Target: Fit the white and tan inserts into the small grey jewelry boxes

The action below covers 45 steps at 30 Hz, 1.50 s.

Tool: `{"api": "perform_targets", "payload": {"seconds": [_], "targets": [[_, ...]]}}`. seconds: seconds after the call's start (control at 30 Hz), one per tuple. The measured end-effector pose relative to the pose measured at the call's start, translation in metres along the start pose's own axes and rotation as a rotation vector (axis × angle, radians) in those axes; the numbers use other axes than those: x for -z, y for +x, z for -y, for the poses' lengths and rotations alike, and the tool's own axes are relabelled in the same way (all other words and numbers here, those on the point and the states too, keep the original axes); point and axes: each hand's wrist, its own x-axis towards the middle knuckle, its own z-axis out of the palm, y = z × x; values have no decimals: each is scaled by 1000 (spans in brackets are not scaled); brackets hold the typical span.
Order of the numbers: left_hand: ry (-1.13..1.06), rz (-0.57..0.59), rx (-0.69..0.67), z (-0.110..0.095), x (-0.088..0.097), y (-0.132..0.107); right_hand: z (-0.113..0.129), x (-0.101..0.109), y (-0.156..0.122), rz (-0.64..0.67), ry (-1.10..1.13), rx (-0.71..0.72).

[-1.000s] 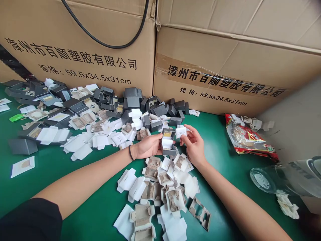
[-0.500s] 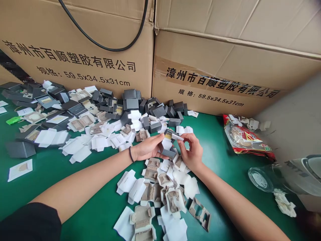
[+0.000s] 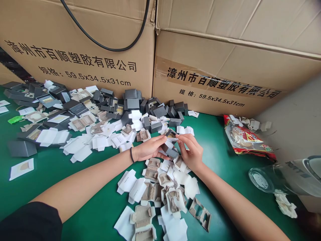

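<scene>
Near the middle, my left hand [image 3: 149,148] is closed around a small dark grey box [image 3: 171,152] that stands open, a yellowish patch showing inside its upper part. My thumb lies along that upper part. My right hand [image 3: 190,150] pinches at the right edge of the box, with the rim of a white card insert [image 3: 173,139] showing by the fingertips. Its far side is hidden by the fingers. Below both hands lies a heap of unfolded white and grey-brown card inserts [image 3: 151,192].
Dark small boxes [image 3: 131,103] and more white inserts [image 3: 80,147] are piled along the back and left of the green table [image 3: 82,187]. Large cardboard cartons [image 3: 213,63] wall off the back. A red food bag [image 3: 248,137] and clear plastic jug [image 3: 283,175] stand at right.
My right fingers have brought the white insert left and up against the open box. The box has tilted slightly, and less white shows between the fingers. My left hand keeps its hold.
</scene>
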Motion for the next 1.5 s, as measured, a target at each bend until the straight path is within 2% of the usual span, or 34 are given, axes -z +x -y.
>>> {"api": "perform_targets", "payload": {"seconds": [0.23, 0.8, 1.2, 1.37, 1.5], "targets": [[25, 6, -16, 2, 0, -1, 2, -1, 1, 29, 15, -16], [18, 33, 3, 1, 2, -1, -5, 0, 1, 43, -180, -28], [-14, 57, -17, 3, 6, 1, -10, 6, -1, 245, -436, 104], [-3, 80, -22, 2, 8, 1, -11, 4, -3, 207, -395, 54], [12, 110, -24, 4, 12, 2, -10, 4, -4, 190, -385, 66]]}}
